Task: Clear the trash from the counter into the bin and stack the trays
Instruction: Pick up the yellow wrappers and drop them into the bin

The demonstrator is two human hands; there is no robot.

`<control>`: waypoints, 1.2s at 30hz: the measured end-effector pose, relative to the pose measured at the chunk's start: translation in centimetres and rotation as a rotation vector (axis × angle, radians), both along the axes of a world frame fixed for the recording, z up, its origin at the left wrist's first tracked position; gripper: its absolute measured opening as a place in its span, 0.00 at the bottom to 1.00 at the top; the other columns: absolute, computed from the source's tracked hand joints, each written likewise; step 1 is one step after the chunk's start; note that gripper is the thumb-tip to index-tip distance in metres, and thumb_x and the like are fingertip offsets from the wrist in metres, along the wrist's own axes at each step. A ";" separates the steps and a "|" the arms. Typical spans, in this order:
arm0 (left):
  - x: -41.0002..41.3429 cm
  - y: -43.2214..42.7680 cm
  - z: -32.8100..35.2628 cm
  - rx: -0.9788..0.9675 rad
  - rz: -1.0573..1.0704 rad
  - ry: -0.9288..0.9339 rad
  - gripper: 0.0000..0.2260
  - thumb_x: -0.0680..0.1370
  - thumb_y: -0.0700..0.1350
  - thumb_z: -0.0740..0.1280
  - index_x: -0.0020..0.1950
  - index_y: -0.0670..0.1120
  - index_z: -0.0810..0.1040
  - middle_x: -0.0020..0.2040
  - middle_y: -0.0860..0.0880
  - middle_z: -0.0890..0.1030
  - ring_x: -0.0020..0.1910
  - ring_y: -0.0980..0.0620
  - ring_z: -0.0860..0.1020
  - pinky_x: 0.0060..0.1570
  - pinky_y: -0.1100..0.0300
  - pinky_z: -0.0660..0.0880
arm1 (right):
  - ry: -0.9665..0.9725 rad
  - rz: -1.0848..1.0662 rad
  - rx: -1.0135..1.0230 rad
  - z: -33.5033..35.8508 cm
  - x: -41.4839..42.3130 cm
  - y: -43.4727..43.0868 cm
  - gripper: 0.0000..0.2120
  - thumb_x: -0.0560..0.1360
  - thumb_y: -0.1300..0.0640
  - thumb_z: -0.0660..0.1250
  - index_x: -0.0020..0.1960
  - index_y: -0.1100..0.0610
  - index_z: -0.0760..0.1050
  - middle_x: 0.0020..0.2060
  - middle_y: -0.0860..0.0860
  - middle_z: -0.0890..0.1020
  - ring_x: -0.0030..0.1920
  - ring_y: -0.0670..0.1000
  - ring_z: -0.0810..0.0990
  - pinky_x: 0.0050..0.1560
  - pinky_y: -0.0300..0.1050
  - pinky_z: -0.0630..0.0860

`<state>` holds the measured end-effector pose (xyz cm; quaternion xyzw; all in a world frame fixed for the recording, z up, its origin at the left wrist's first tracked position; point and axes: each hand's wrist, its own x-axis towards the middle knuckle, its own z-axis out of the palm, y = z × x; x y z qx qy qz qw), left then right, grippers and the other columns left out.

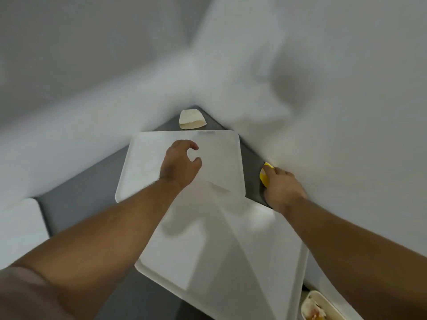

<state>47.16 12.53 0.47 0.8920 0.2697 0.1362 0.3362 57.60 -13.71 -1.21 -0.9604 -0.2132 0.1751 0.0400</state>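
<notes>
Two white trays lie on the dark grey counter [76,202] in a wall corner: a far tray [143,162] and a near tray [231,245] whose far edge sits under the far one. My left hand [179,165] hovers over the far tray, fingers curled and apart, holding nothing. My right hand [283,188] is at the right wall, its fingers closing on a yellow wrapper [264,175] on the counter. A cream paper pouch [191,119] lies in the far corner.
A third white tray [18,227] shows at the left edge. At the bottom right is a white container [321,306] with crumpled trash inside. White walls close the counter at the back and right.
</notes>
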 end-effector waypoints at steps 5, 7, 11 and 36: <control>4.5 3.6 -0.9 0.105 -0.089 0.081 0.16 0.75 0.46 0.71 0.63 0.49 0.78 0.67 0.48 0.78 0.65 0.46 0.74 0.59 0.58 0.71 | -0.137 0.070 -0.124 0.6 1.1 1.4 0.26 0.79 0.61 0.55 0.76 0.47 0.62 0.64 0.54 0.78 0.61 0.60 0.77 0.52 0.53 0.75; 6.6 5.2 -1.2 0.165 -0.143 0.107 0.19 0.75 0.45 0.71 0.66 0.48 0.77 0.68 0.46 0.77 0.65 0.43 0.74 0.60 0.52 0.74 | -0.195 0.044 -0.085 0.9 1.7 2.0 0.22 0.79 0.62 0.55 0.71 0.49 0.67 0.58 0.55 0.82 0.55 0.60 0.81 0.44 0.50 0.72; 11.4 7.8 -1.6 0.253 -0.213 0.204 0.27 0.74 0.45 0.71 0.73 0.44 0.73 0.73 0.42 0.74 0.71 0.39 0.71 0.70 0.48 0.69 | -0.225 0.017 0.090 1.6 1.8 3.3 0.16 0.82 0.58 0.57 0.68 0.49 0.70 0.53 0.54 0.83 0.48 0.61 0.81 0.40 0.47 0.68; 16.0 6.7 0.5 0.654 -0.280 0.182 0.12 0.76 0.36 0.61 0.59 0.41 0.75 0.55 0.37 0.79 0.50 0.32 0.79 0.47 0.43 0.76 | -0.124 -0.229 0.774 5.9 -4.7 0.3 0.30 0.76 0.33 0.51 0.66 0.49 0.76 0.50 0.47 0.83 0.46 0.48 0.80 0.46 0.39 0.77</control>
